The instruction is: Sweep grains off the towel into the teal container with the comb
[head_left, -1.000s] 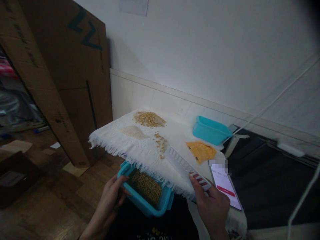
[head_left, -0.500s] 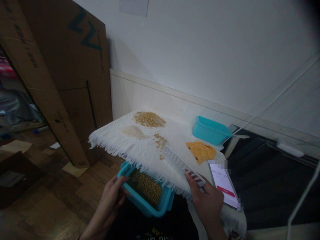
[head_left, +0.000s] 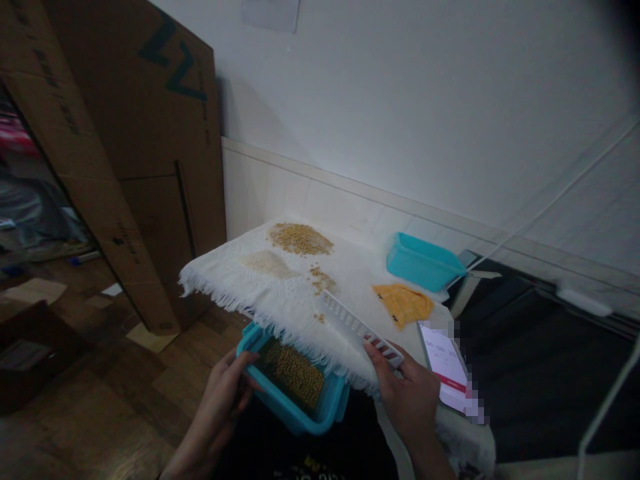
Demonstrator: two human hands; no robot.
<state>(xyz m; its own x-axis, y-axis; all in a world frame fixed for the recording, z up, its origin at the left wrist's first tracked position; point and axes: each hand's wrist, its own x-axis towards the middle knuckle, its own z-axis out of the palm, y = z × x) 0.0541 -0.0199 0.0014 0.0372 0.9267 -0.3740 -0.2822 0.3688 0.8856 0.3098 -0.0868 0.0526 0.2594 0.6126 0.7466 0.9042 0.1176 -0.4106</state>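
My left hand (head_left: 227,390) grips the left end of a blue plastic bin (head_left: 285,408) below the table's front edge. Inside the bin lies a layer of soybeans (head_left: 299,375). In my right hand (head_left: 407,393) is a white slotted plastic strip (head_left: 350,321), slanting across the white fringed cloth (head_left: 280,303). Just left of the strip's far end are a few loose beans (head_left: 319,318), with a small scatter of beans (head_left: 321,279) behind them. Farther back sit a larger soybean pile (head_left: 300,238) and a pale heap of fine grains (head_left: 267,264).
A second blue bin (head_left: 425,260) stands at the back right, with a yellow cloth (head_left: 404,303) before it. A lit phone (head_left: 447,363) lies near the right edge. A tall cardboard box (head_left: 150,153) rises at left, and a white cable (head_left: 555,197) crosses the right side.
My right hand has drawn the white strip slightly left and toward the front edge. The nearest beans have shifted a little the same way. My left hand and the bin have hardly moved.
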